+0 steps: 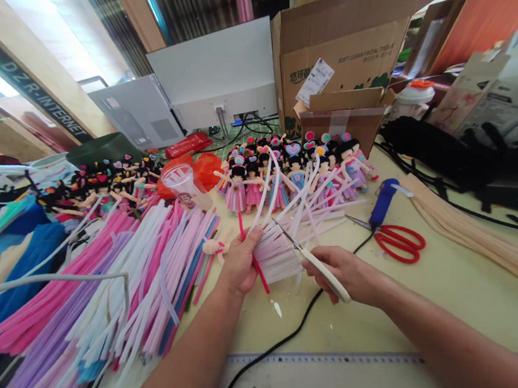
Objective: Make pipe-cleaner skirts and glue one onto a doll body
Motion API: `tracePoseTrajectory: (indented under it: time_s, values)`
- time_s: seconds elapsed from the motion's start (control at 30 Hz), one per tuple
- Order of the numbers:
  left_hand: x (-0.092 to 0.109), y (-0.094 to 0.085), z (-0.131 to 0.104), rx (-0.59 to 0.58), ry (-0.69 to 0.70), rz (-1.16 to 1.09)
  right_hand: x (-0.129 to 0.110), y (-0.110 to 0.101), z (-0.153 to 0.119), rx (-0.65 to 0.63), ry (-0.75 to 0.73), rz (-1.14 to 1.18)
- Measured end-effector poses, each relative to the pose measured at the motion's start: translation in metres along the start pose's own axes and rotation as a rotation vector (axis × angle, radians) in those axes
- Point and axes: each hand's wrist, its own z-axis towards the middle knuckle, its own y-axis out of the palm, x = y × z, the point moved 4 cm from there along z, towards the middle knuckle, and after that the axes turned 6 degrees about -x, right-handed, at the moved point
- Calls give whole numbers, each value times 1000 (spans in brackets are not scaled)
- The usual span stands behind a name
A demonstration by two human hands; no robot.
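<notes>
My left hand [241, 263] is closed on a short red pipe cleaner [260, 274] and on pale pipe cleaners [265, 191] that rise and bend above the fist. My right hand [341, 270] grips white-handled scissors [327, 274]. Their blades point up and left, close to the pale strands beside my left hand; whether they touch any strand I cannot tell. A small cream doll piece [211, 247] lies just left of my left wrist. Under and behind both hands spreads a loose bundle of pale pink and white pipe cleaners [287, 258].
Pipe-cleaner dolls [238, 189] stand in rows before a cardboard box [347, 55]. Red-handled scissors [399, 243] and a blue glue gun [383, 201] lie right, its black cord [290, 333] crossing the table. Coloured pipe cleaners [80, 261] fill the left. A ruler [338, 358] runs along the front.
</notes>
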Motion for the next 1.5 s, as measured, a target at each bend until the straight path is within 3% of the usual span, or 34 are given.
tracePoseTrajectory:
  time_s: [0.8, 1.03, 1.33, 1.5]
  values:
    - [0, -1, 1, 13, 9, 12, -4, 5, 0, 23, 11, 36]
    - [3, -2, 1, 79, 12, -63, -3, -4, -1, 10, -105, 11]
    - [4, -1, 0, 104, -59, -92, -12, -10, -10, -68, -218, -308]
    - [4, -1, -1, 103, -61, -113, -12, -11, -10, -86, -128, -336]
